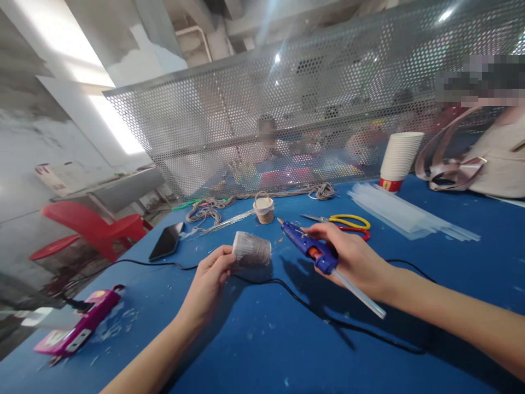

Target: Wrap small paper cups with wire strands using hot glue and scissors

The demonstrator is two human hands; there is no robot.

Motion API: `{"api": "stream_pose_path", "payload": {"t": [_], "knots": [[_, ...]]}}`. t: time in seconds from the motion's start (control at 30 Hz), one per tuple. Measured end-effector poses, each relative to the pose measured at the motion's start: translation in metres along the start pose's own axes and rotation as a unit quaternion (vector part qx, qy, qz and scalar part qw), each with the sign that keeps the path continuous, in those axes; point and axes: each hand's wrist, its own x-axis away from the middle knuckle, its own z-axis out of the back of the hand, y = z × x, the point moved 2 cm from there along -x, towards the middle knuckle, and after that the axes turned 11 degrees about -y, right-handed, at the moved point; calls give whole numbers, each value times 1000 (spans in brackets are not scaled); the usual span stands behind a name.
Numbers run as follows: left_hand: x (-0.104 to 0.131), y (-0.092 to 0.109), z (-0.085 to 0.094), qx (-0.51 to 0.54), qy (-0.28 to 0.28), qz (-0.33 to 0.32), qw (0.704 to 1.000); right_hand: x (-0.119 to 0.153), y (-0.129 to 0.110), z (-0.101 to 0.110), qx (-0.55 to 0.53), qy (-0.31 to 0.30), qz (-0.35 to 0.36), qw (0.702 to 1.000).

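Tipped on its side above the blue table (246, 350), a small paper cup wrapped in grey-brown cord (253, 250) is pinched at its white end by my left hand (215, 269). My right hand (348, 254) is wrapped round a blue hot glue gun (305, 241), with a clear glue stick (361, 295) poking out of its back. The gun's nozzle points toward the far left, apart from the cup. Beyond them a small cord-wrapped basket with a handle (264, 210) stands upright. Scissors with yellow and red handles (348, 221) lie just past my right hand.
A black cable (295, 298) crosses the table. On the left are a phone (166, 242) and a magenta power strip (82, 325). Grey cord (209, 210) lies along the back. Clear glue sticks (402, 213), stacked paper cups (401, 158) and a bag (492, 153) are at the right.
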Motion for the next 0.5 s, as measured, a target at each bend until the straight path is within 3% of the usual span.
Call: {"api": "stream_pose_path", "payload": {"t": [0.17,0.33,0.5], "knots": [[-1,-3,-2,81,-23,22,996,11,-19,-10,56,0,119,991],[2,-3,-6,90,-57,22,994,16,-25,-29,49,-87,105,989],[7,1,-17,101,-86,23,991,14,-27,-39,53,-88,123,987]]}}
